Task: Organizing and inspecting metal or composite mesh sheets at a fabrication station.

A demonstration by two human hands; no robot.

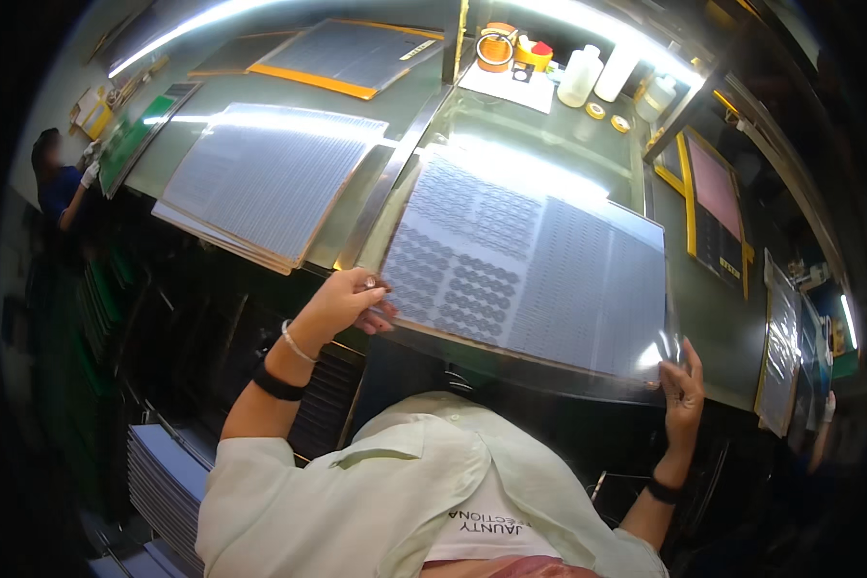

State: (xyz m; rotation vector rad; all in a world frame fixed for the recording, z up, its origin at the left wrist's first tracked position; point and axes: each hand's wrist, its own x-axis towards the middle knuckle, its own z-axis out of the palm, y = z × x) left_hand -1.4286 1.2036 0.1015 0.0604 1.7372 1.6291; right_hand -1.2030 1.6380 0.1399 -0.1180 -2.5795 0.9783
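A large flat panel [588,270] lies on the lit glass bench in front of me. Rows of dark ring-like shapes cover its left half, and fine lines of small marks cover its right. Over it lies a clear film sheet [672,323], which sticks out past the panel's right and near edges and shines at the near right corner. My left hand [356,301] is closed at the near left corner, fingers curled on the film's edge. At the near right corner my right hand [682,383] pinches the film between thumb and fingers.
Left of a metal bar [380,207] lies a stack of striped panels [270,178]. Bottles [580,77] and tape rolls [496,48] stand at the back. Orange-edged sheets [342,58] lie far left, a pink-and-black one [715,197] right. A person [58,178] handles a green panel [135,135].
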